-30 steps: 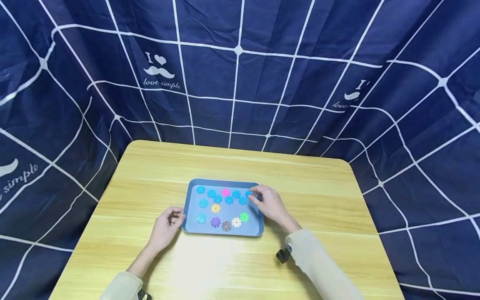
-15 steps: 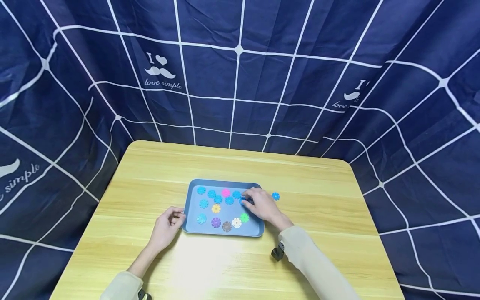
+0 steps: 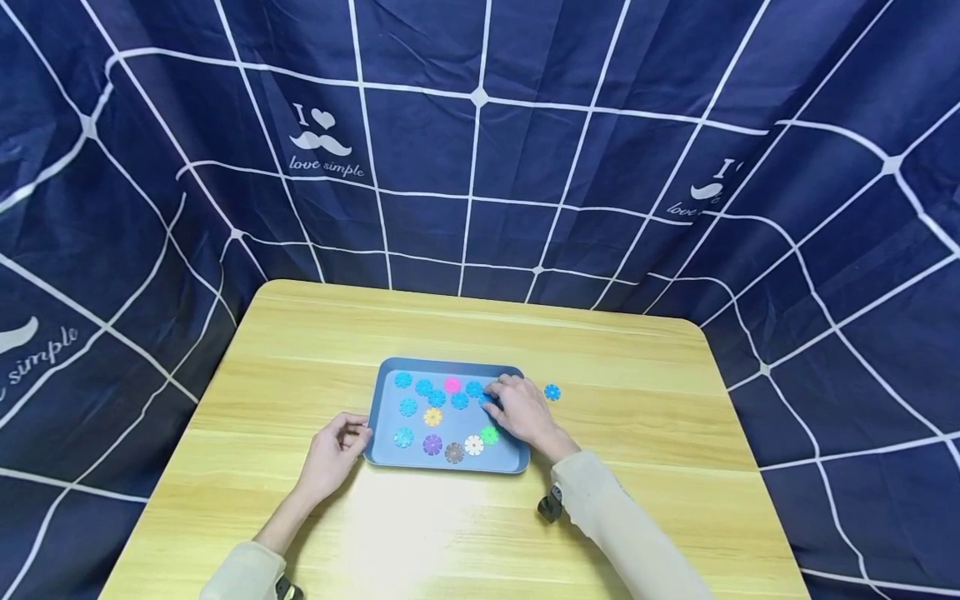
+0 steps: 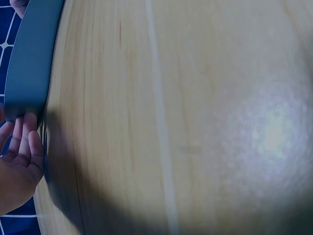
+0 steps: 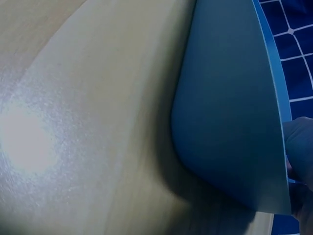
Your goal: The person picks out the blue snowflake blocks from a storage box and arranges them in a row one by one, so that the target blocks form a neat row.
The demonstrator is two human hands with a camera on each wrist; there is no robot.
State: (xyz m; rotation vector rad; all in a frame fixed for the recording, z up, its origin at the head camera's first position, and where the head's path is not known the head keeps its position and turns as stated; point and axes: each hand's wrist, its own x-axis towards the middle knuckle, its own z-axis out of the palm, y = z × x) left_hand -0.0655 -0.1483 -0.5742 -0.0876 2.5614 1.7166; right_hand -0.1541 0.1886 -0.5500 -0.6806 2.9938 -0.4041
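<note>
A blue-grey tray (image 3: 446, 461) lies on the table with snowflake-shaped plastic discs in it. My left hand (image 3: 337, 448) holds the tray's left side, fingertips against its outer wall in the left wrist view. Over the tray's right part, my right hand (image 3: 521, 408) has thumb and forefinger at a blue snowflake disc (image 3: 484, 400), mostly hidden beneath them. Other blue discs (image 3: 459, 401) lie to its left, along with a pink disc (image 3: 452, 386) and a yellow disc (image 3: 432, 417). The near row includes a purple disc (image 3: 432, 444), a brown disc (image 3: 454, 452), a cream disc (image 3: 473, 445) and a green disc (image 3: 490, 435).
One blue snowflake disc (image 3: 552, 392) rests on the wooden table (image 3: 637, 417) right of the tray, behind the right hand. A dark blue curtain (image 3: 420, 167) with white lines surrounds the table's back and sides.
My right hand has let go of a blue disc on the table right of the tray and moved back left to another blue disc inside. The left hand has stayed at the tray.
</note>
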